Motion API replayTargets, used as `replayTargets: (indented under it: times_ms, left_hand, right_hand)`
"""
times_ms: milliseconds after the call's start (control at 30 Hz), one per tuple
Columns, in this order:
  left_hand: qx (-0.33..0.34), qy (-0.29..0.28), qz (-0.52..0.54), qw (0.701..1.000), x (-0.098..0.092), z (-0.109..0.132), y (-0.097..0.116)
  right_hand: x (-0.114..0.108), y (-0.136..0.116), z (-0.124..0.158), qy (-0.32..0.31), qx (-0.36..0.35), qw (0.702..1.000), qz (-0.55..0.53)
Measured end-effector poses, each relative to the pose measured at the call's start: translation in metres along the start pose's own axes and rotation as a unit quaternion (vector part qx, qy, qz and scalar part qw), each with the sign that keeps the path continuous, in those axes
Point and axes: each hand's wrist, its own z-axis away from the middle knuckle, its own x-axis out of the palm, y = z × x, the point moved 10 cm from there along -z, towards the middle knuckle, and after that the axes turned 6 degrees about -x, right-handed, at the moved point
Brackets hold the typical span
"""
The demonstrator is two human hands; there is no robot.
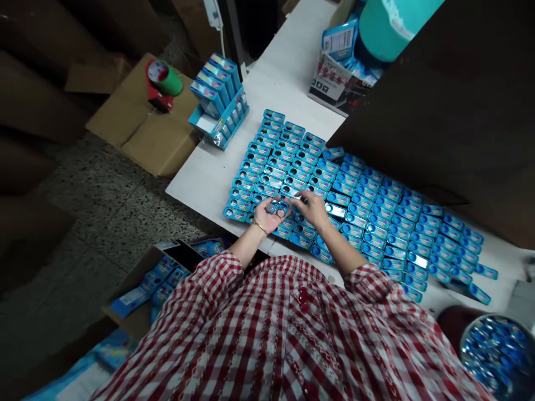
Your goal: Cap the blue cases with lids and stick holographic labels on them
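My left hand (pixel 267 219) is palm up with its fingers curled around several small round metallic discs (pixel 281 210), some blue and some silver. Just to its right, my right hand (pixel 313 209) reaches over with thumb and fingers bent together; whatever is between the fingertips is too small to make out. Beneath both hands lie rows of small flat blue packs (pixel 276 162). Those on the left show a dark round spot, while many on the right show a blue disc at that end. My hands cover some packs in the middle.
A display tray of blue boxes (pixel 219 94) stands at the table's (pixel 196 184) left edge. Behind are a printed carton (pixel 330 81) and a turquoise container (pixel 384 28). A large dark panel (pixel 438 111) borders the right side. A round tub (pixel 497 345) of blue discs sits lower right; an open carton (pixel 137 278) lower left.
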Motion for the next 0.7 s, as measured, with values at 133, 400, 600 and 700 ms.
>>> replayTargets:
  times_ms: [133, 400, 600, 700]
  left_hand:
    - [-0.013, 0.001, -0.011, 1.0, 0.004, -0.006, -0.005]
    - [-0.003, -0.011, -0.01, 1.0, 0.01, -0.007, -0.008]
    - [-0.014, -0.037, -0.02, 0.999, 0.015, -0.008, -0.013]
    - [-0.017, -0.038, -0.023, 0.999, 0.016, -0.007, -0.013]
  right_hand:
    - [0.023, -0.039, 0.022, -0.038, -0.094, 0.995, -0.008]
    - [0.008, -0.017, 0.016, 0.006, -0.062, 0.98, -0.188]
    - [0.038, 0.043, 0.026, 0.047, 0.189, 0.761, -0.619]
    - [0.033, 0.061, 0.031, 0.057, 0.209, 0.734, -0.644]
